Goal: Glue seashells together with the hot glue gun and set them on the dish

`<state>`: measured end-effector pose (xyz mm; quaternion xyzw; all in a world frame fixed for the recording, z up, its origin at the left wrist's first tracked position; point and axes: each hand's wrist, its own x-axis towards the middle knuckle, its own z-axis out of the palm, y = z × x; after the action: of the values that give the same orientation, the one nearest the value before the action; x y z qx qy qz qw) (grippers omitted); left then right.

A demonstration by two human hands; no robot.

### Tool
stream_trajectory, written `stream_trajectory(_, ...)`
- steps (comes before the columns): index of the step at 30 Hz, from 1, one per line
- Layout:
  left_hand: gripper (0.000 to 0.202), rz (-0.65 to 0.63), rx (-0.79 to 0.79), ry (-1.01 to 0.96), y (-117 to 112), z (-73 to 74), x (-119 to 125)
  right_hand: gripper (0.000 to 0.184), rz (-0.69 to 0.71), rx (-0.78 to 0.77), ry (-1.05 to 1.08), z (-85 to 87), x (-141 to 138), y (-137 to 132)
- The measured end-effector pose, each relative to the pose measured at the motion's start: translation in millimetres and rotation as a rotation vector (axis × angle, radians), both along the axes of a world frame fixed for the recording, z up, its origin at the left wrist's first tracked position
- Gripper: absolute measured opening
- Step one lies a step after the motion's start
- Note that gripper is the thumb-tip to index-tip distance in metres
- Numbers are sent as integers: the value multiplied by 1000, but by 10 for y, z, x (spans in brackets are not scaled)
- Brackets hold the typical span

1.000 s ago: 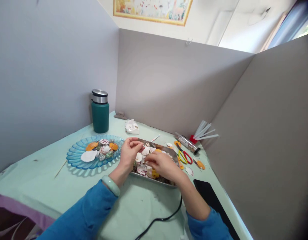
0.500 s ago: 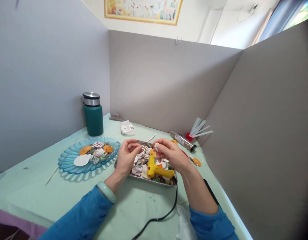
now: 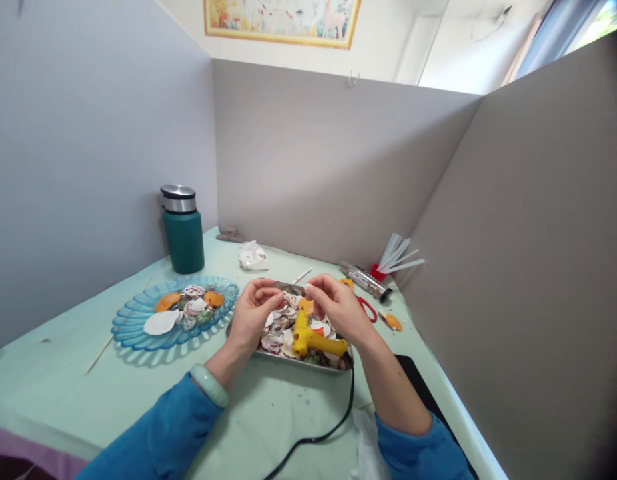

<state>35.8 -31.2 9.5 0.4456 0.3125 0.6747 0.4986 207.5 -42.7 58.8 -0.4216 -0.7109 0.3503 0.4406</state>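
Note:
Over the metal tray [image 3: 298,363] my right hand [image 3: 338,307] pinches a small whitish shell [image 3: 308,288] between thumb and fingers. Opposite it, my left hand [image 3: 255,310] has thumb and forefinger brought together; whatever may be between them is too small to make out. A narrow gap separates the two hands. Beneath them the tray is full of mixed shells [image 3: 273,343], pale, orange and patterned. A yellow hot glue gun [image 3: 313,340] lies on top of the shells, its black cord [image 3: 318,438] trailing over the near side of the table.
To the left, a blue scalloped glass plate [image 3: 131,327] bears shells, with a thin stick [image 3: 99,355] beside it. Behind stand a green bottle [image 3: 183,237] and a white packet [image 3: 253,256]. Red-handled scissors [image 3: 368,310], a clear tube [image 3: 365,281] and glue sticks [image 3: 395,255] lie right.
My right hand has shifted slightly up and left, still pinching the small shell, and more of the scissors shows. My left hand stays nearly in place. The view has shifted a little.

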Motion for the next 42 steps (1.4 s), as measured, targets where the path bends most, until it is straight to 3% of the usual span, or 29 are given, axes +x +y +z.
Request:
stream_trajectory(5,38,-11,12,14,-21,11,29,19,-6,-12,-29,46,-21,-50)
stream_trajectory(12,39,-23,-14,-14,-16,-2,42,19,16,-79,192,115,-108,-93)
stream_trajectory(16,41,-24,-36,-45,5,-28,26,23,41,-195,277,106,-138,-95)
stream_trajectory(21,42,-33,-49,-66,1,-22,20,22,176,-350,306,142,-126,-142)
stream_trajectory(25,41,-19,-41,-69,-6,-5,3,10,135,-290,-20,141,-128,-179)
stream_trajectory(29,39,18,-17,-76,8,-6,-24,7,18,-5,-508,7,-216,-183)
stream_trajectory(31,39,27,-18,-76,17,-8,-31,8,-40,61,-666,-55,-290,-190)
stream_trajectory(36,40,42,-33,-72,21,5,-33,18,-129,125,-840,-32,-336,-205)
stream_trajectory(42,41,59,-40,-83,19,23,-49,16,-221,74,-1049,48,15,-165)
